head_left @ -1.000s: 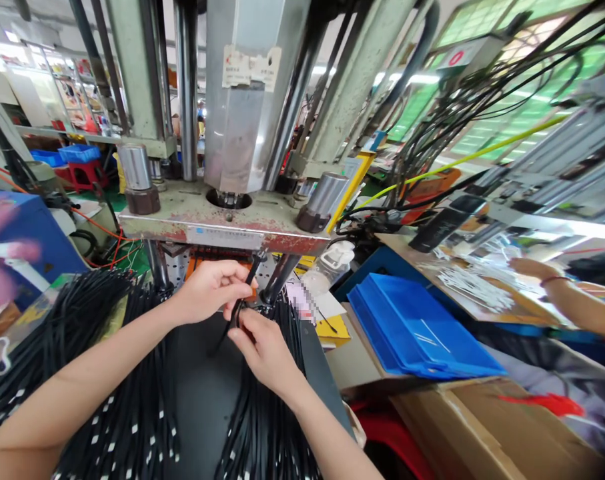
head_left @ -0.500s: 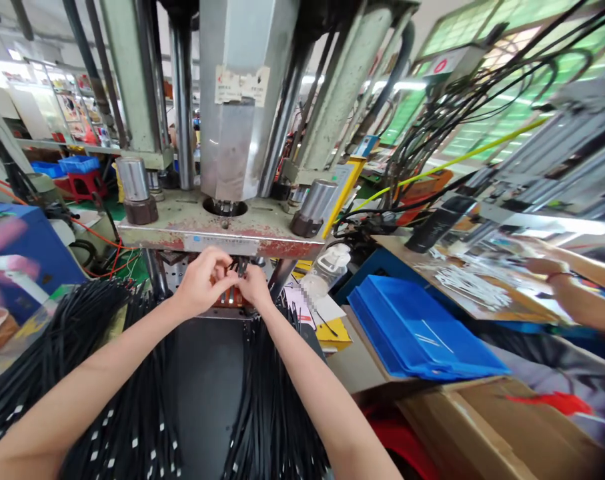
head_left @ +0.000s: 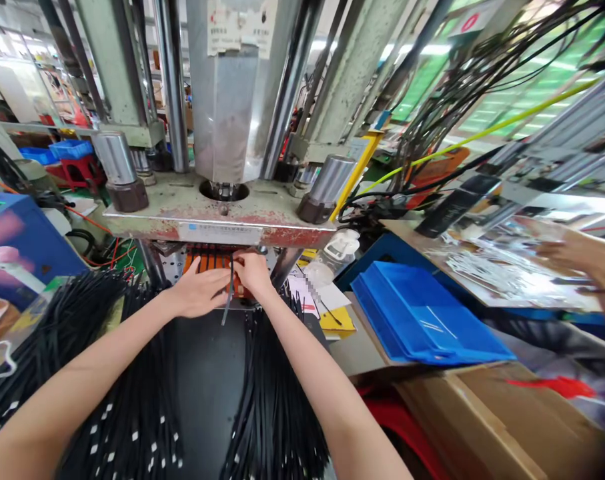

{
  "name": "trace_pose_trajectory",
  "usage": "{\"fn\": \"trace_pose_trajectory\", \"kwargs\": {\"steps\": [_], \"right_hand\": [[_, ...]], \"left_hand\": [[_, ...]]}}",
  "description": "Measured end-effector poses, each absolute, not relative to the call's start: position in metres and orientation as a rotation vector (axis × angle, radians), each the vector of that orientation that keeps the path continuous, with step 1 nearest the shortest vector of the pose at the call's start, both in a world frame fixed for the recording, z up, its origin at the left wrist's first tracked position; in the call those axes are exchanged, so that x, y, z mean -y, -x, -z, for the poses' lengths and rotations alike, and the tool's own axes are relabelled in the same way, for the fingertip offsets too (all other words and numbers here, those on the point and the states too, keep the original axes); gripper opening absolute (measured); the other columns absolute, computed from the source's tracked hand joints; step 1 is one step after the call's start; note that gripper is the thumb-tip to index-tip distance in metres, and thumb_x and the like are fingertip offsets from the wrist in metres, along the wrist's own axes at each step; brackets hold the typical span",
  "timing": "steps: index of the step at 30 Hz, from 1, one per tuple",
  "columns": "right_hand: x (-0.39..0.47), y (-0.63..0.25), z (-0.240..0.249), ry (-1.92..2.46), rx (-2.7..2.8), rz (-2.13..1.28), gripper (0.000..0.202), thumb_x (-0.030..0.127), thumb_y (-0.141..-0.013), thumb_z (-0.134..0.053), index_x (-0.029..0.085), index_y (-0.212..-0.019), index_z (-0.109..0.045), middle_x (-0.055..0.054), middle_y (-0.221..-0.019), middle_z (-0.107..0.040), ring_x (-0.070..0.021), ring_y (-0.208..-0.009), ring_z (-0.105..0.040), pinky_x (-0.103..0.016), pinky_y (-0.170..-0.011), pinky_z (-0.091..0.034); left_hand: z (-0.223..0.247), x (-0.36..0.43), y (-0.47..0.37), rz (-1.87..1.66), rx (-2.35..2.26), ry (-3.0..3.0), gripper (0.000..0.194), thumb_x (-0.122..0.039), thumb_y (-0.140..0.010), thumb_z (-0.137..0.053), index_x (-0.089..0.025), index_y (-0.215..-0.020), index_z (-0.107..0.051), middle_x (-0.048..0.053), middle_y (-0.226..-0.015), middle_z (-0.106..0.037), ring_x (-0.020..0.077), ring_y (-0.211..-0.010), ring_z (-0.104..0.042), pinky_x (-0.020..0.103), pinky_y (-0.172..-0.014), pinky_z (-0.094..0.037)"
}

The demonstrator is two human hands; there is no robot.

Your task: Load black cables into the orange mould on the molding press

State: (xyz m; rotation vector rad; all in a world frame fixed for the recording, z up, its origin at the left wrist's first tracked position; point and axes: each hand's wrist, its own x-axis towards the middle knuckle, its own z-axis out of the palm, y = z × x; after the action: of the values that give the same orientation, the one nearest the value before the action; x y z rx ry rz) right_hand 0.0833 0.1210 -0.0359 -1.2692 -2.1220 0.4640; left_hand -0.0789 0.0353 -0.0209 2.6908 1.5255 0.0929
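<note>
Pinching the black cable [head_left: 227, 309] over the orange fixture [head_left: 210, 261]: right hand [head_left: 253, 273], at its upper part. Left hand [head_left: 195, 293] has fingers extended, tips beside the cable (contact unclear from here). Dangling tail could twist the cable askew; fingers could get crushed if the press plate [head_left: 225, 217] above drops.

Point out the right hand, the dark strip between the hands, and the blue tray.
Right hand [head_left: 253, 273]: head view, back of hand.
Dark strip [head_left: 229, 297]: head view, lower part.
Blue tray [head_left: 403, 303]: head view, bare interior.
</note>
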Motion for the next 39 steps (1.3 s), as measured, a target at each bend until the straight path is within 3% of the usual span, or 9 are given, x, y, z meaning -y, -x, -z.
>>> {"fn": "trace_pose_trajectory", "kwargs": {"steps": [6, 12, 18, 20, 24, 27, 31, 36, 39], "right_hand": [[-0.106, -0.087, 0.042, 1.383, 2.189, -0.296, 0.012, 0.025, -0.084, -0.060, 0.020, -0.081, -0.070, -0.006, -0.080, -0.068, -0.0203, -0.083, -0.062, -0.029, -0.079, -0.043], [-0.112, -0.079, 0.039, 1.465, 2.171, -0.390, 0.013, 0.032, -0.083, -0.065, 0.021, -0.078, -0.070, -0.005, -0.078, -0.067, -0.0206, -0.079, -0.062, -0.029, -0.075, -0.044], [-0.079, -0.134, 0.051, 1.433, 2.175, -0.190, 0.019, 0.030, -0.092, -0.054, 0.016, -0.100, -0.064, -0.010, -0.095, -0.069, -0.0211, -0.087, -0.065, -0.030, -0.078, -0.046], [-0.054, -0.163, 0.063, 1.724, 2.232, -0.072, 0.028, 0.038, -0.095, -0.048, 0.015, -0.093, -0.064, -0.013, -0.088, -0.070, -0.0260, -0.081, -0.067, -0.033, -0.070, -0.046], [-0.019, -0.192, 0.079, 2.073, 2.413, -0.075, 0.035, 0.043, -0.095, -0.047, 0.013, -0.090, -0.064, -0.017, -0.082, -0.071, -0.0332, -0.078, -0.069, -0.036, -0.064, -0.045], [-0.016, -0.193, 0.084, 2.004, 2.437, -0.277, 0.022, 0.032, -0.093, -0.048, 0.017, -0.090, -0.063, -0.014, -0.086, -0.072, -0.0311, -0.083, -0.069, -0.035, -0.066, -0.044], [-0.022, -0.196, 0.086, 1.889, 2.220, -0.409, 0.019, 0.028, -0.090, -0.048, 0.017, -0.083, -0.062, -0.010, -0.076, -0.070, -0.0277, -0.078, -0.068, -0.034, -0.069, -0.043], [-0.004, -0.190, 0.067, 1.341, 1.908, -0.904, 0.034, 0.033, -0.084, -0.054, 0.014, -0.112, -0.058, 0.001, -0.067, -0.062, -0.0166, -0.060, -0.058, -0.027, -0.061, -0.044], [0.017, -0.170, 0.035, 1.079, 2.001, -1.041, 0.024, 0.035, -0.087, -0.052, 0.017, -0.095, -0.066, 0.000, -0.068, -0.060, -0.0140, -0.059, -0.052, -0.024, -0.056, -0.039]], "left_hand": [[0.014, -0.105, 0.074, -0.035, -1.771, -2.414, 0.054, -0.048, -0.098, -0.020, -0.025, -0.141, -0.044, 0.004, -0.150, -0.040, 0.0234, -0.136, -0.040, 0.043, -0.114, -0.023], [0.009, -0.142, 0.059, -0.197, -1.881, -2.382, 0.048, -0.038, -0.097, -0.028, -0.017, -0.134, -0.051, 0.011, -0.137, -0.055, 0.0250, -0.127, -0.049, 0.039, -0.108, -0.031], [0.016, -0.063, 0.088, -0.374, -1.926, -2.551, 0.049, -0.041, -0.099, -0.025, -0.017, -0.133, -0.049, 0.011, -0.136, -0.054, 0.0237, -0.122, -0.051, 0.037, -0.103, -0.036], [0.028, -0.020, 0.109, -0.409, -2.191, -2.513, 0.049, -0.041, -0.098, -0.024, -0.014, -0.113, -0.062, 0.014, -0.116, -0.064, 0.0261, -0.111, -0.058, 0.038, -0.095, -0.041], [0.055, 0.041, 0.149, 0.052, -2.750, -1.962, 0.049, -0.047, -0.093, -0.032, -0.009, -0.090, -0.064, 0.020, -0.087, -0.066, 0.0361, -0.084, -0.065, 0.041, -0.067, -0.047], [0.066, 0.050, 0.173, 0.145, -2.681, -1.807, 0.040, -0.038, -0.093, -0.031, -0.012, -0.092, -0.061, 0.017, -0.087, -0.068, 0.0341, -0.080, -0.067, 0.037, -0.064, -0.045], [0.060, 0.043, 0.193, -0.204, -2.607, -1.752, 0.035, -0.047, -0.091, -0.035, -0.020, -0.080, -0.055, 0.007, -0.070, -0.066, 0.0267, -0.072, -0.066, 0.030, -0.063, -0.040], [0.024, 0.045, 0.167, -0.763, -2.203, -1.958, 0.033, -0.048, -0.088, -0.045, -0.020, -0.072, -0.050, -0.003, -0.057, -0.050, 0.0144, -0.054, -0.050, 0.024, -0.056, -0.033], [-0.006, 0.052, 0.124, -0.969, -1.733, -1.955, 0.035, -0.046, -0.091, -0.043, -0.017, -0.077, -0.058, -0.004, -0.060, -0.049, 0.0105, -0.053, -0.046, 0.021, -0.053, -0.032]]}}
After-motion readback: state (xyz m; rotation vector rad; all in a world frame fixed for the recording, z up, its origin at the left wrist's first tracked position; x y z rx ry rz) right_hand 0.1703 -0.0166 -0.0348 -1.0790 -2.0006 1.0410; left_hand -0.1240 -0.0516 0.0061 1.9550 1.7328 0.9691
